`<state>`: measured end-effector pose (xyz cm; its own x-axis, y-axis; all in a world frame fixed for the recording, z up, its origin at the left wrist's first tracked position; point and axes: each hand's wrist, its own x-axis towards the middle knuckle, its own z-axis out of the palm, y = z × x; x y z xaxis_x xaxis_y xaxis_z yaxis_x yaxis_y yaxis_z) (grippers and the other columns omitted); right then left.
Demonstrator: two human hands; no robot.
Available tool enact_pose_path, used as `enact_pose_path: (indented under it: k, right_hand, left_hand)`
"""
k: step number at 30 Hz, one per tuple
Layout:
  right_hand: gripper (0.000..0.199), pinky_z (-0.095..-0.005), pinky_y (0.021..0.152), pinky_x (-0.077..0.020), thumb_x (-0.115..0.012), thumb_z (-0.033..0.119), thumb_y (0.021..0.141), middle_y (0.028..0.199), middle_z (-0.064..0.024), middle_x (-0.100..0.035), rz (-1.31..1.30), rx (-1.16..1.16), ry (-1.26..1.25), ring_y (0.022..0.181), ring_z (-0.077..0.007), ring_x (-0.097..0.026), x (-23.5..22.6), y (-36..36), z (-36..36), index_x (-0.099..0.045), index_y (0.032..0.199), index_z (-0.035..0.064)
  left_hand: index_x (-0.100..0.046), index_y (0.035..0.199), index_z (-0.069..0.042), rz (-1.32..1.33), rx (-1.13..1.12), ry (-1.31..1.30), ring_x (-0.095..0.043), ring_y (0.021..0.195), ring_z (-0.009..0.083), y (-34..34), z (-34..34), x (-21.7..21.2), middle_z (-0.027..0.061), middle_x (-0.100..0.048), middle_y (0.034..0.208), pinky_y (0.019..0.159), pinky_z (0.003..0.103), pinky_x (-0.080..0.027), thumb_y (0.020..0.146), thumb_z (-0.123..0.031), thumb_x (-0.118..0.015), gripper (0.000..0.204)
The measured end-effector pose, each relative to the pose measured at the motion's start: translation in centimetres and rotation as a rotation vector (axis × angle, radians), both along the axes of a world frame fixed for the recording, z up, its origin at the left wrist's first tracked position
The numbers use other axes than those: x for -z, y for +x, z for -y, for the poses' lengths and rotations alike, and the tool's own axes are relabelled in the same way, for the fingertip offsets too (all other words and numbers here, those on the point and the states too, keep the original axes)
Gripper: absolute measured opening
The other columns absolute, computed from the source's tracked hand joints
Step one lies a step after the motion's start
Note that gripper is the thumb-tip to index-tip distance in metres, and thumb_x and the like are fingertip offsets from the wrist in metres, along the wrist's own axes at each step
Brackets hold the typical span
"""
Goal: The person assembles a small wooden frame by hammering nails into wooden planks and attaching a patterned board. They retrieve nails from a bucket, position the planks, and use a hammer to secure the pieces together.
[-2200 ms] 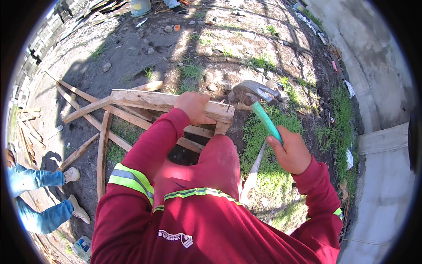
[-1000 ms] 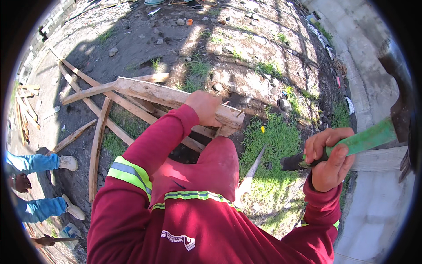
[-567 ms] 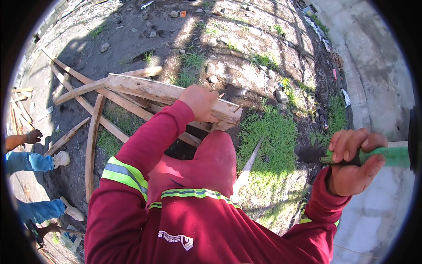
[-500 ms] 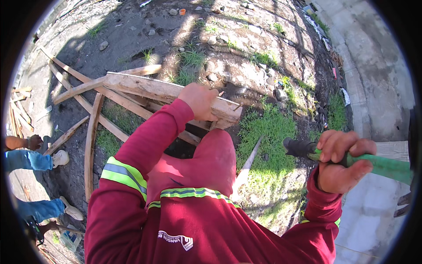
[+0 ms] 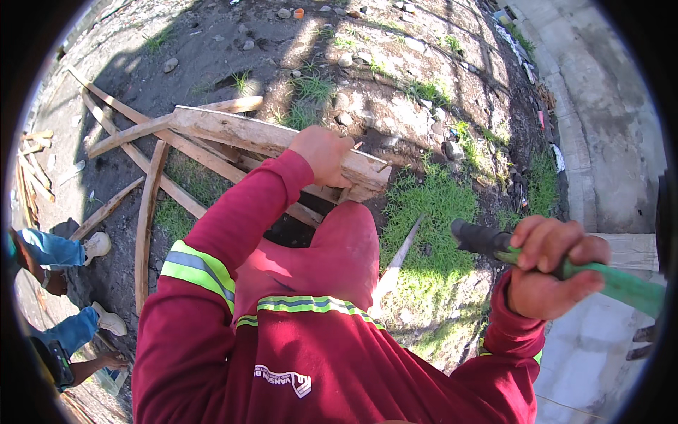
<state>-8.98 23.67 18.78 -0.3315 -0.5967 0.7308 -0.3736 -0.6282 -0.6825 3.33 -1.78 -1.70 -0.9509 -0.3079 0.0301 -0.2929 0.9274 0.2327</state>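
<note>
My left hand (image 5: 323,157) is closed round a long wooden board (image 5: 233,131), close to its right end. A nail (image 5: 358,145) sticks up just right of the fingers, and a second nail (image 5: 385,168) stands at the board's end. My right hand (image 5: 558,265) is wrapped round the green handle of a hammer (image 5: 628,288), whose black butt end points left. The picture's right rim cuts off most of the hammer's dark head; two prongs show there. My knee (image 5: 347,230) is bent right below the board's end.
Several loose timbers (image 5: 148,212) lie crossed on the dirt at left. Beyond them a co-worker's jeans (image 5: 53,247), shoes and hands show. Green weeds (image 5: 431,205) and stones lie ahead and right of the board. A concrete strip (image 5: 607,127) runs along the right.
My right hand and the hammer have shifted slightly down and to the right. My left hand keeps its grip on the board. The co-worker's hands and legs at left have moved.
</note>
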Motion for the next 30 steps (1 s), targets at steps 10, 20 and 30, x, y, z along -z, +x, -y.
enact_pose_path:
  k: [10, 20, 30]
  right_hand:
    - [0.029, -0.0306, 0.048, -0.0411, -0.043, 0.034, 0.102, 0.071, -0.0021, -0.051, -0.003, 0.166, 0.409, 0.049, -0.0145, -0.044, -1.4, -2.4, -0.8, -0.048, 0.100, 0.0049]
    - [0.022, -0.0288, 0.046, -0.0378, -0.053, 0.021, 0.098, 0.058, -0.0001, -0.049, -0.242, 0.249, 1.201, 0.050, -0.0108, -0.050, 7.1, -3.4, -2.6, -0.050, 0.086, 0.0034]
    - [0.039, -0.0360, 0.052, -0.0448, -0.045, 0.046, 0.099, 0.069, -0.0009, -0.045, -0.101, -0.075, -0.249, 0.050, -0.0140, -0.044, -2.1, 1.2, 0.5, -0.046, 0.092, 0.0080]
  left_hand:
    - [-0.061, 0.094, -0.004, 0.032, -0.005, 0.014, -0.065, 0.089, 0.0316, 0.1, -0.1, -1.0, 0.0128, -0.065, 0.089, 0.078, 0.042, -0.052, 0.062, -0.056, -0.077, 0.063]
    - [-0.061, 0.098, -0.004, 0.026, 0.027, 0.007, -0.065, 0.090, 0.0328, -0.1, -0.2, -0.6, 0.0134, -0.065, 0.090, 0.079, 0.042, -0.051, 0.061, -0.055, -0.077, 0.065]
    - [-0.061, 0.099, -0.005, 0.050, 0.021, -0.008, -0.065, 0.089, 0.0319, -0.3, 0.2, -0.3, 0.0128, -0.065, 0.090, 0.078, 0.042, -0.051, 0.061, -0.054, -0.077, 0.064]
